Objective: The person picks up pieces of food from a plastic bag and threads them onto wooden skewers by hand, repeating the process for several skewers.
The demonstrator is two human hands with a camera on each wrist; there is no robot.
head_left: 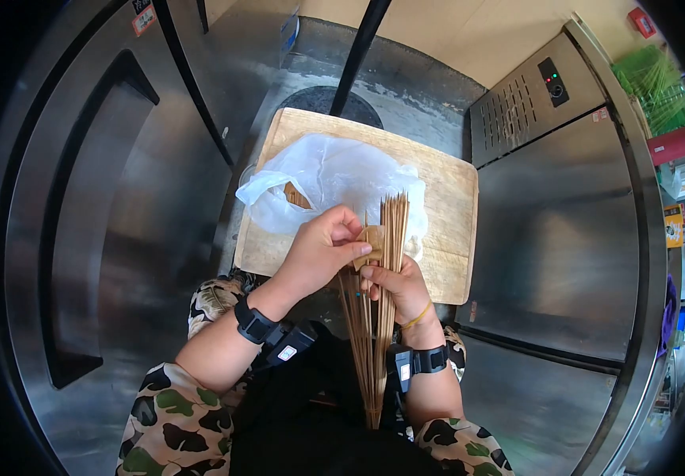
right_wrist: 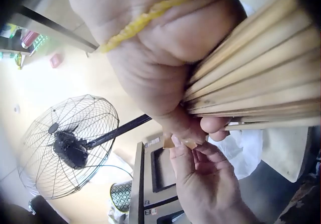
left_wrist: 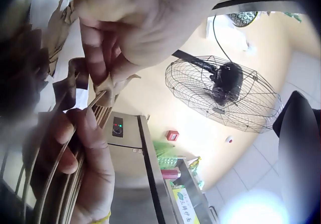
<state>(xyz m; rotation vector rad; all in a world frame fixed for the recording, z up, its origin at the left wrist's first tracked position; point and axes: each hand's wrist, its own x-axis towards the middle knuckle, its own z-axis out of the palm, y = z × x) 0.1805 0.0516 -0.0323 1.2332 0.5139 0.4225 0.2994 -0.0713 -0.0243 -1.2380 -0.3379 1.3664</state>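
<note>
Head view: your left hand [head_left: 322,247] pinches a folded tan sheet [head_left: 371,236], fingers together. Your right hand [head_left: 407,292] has its fingers curled around a bundle of bamboo skewers [head_left: 393,230].

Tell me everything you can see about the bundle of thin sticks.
The bundle of thin sticks looks like wood or bamboo: many long, light-brown pieces. The right hand grips it partway along, and it reaches from over the wooden board down over black clothing. The upper ends stand close together; below the hand the sticks spread apart, then converge. The left hand pinches a tan flat piece at its side; exact contact is unclear.
</note>
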